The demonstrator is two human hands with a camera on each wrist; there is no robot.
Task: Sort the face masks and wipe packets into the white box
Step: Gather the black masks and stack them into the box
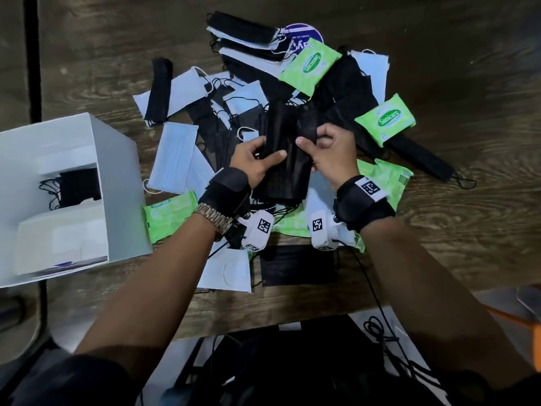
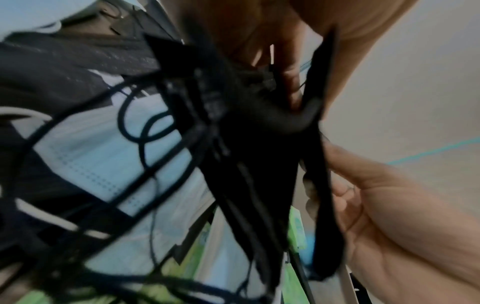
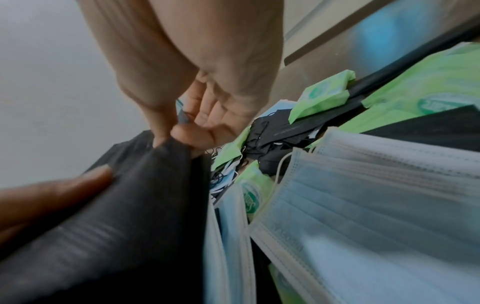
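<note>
Both hands hold a stack of black face masks (image 1: pixel 285 159) above the pile at the table's middle. My left hand (image 1: pixel 257 162) grips its left edge, thumb on top. My right hand (image 1: pixel 325 150) pinches the right edge, seen as thumb and fingers on black fabric (image 3: pixel 145 185). The stack's ear loops (image 2: pixel 155 131) dangle beneath it. White and black masks (image 1: pixel 178 156) lie scattered around. Green wipe packets lie at upper centre (image 1: pixel 310 65), at right (image 1: pixel 386 118) and near the box (image 1: pixel 169 215). The white box (image 1: pixel 117 183) stands at left with black masks (image 1: pixel 76 186) inside.
A purple round label (image 1: pixel 304 32) peeks out at the back of the pile. A black mask (image 1: pixel 298 268) and a white one (image 1: pixel 228 271) lie near the table's front edge. Cables (image 1: pixel 377 332) hang below the edge. Bare wood shows far right.
</note>
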